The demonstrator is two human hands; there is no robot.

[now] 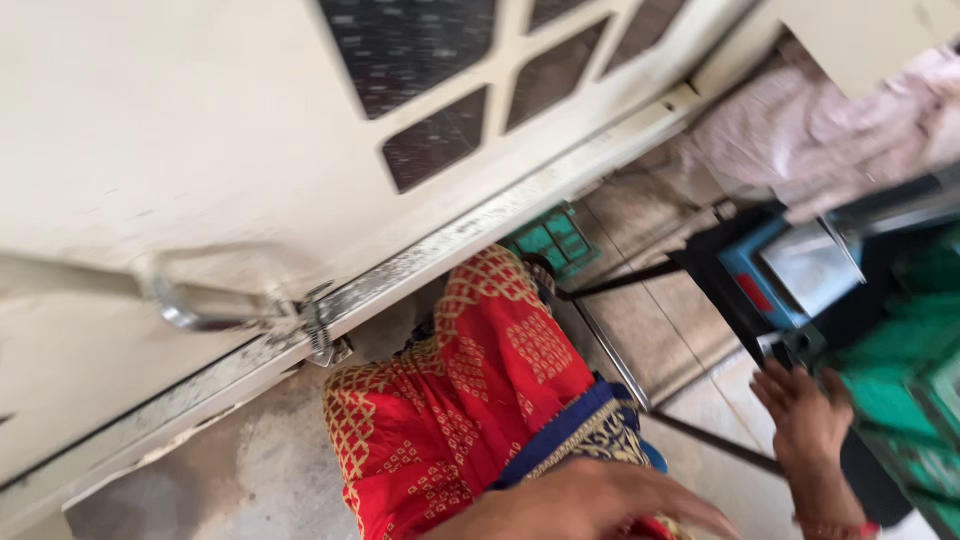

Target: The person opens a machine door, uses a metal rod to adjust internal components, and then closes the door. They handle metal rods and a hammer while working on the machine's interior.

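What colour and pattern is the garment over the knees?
Red garment with gold lattice motifs and a dark blue, gold-trimmed border; clearest in the head view.

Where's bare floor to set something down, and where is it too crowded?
Bare concrete floor lies between the door's metal sill and the red patterned garment. Bare tiles lie between the garment and the blue machine. It is crowded by the right hand, at the machine and green pieces.

Floor: grey concrete by the door, tiles to the right

Bare grey concrete floor runs along the door threshold; paler tiled floor takes over on the right. A green plastic crate sits on it near the threshold. Thin dark metal legs of a stand cross the tiles. Blurred; contact points unclear.
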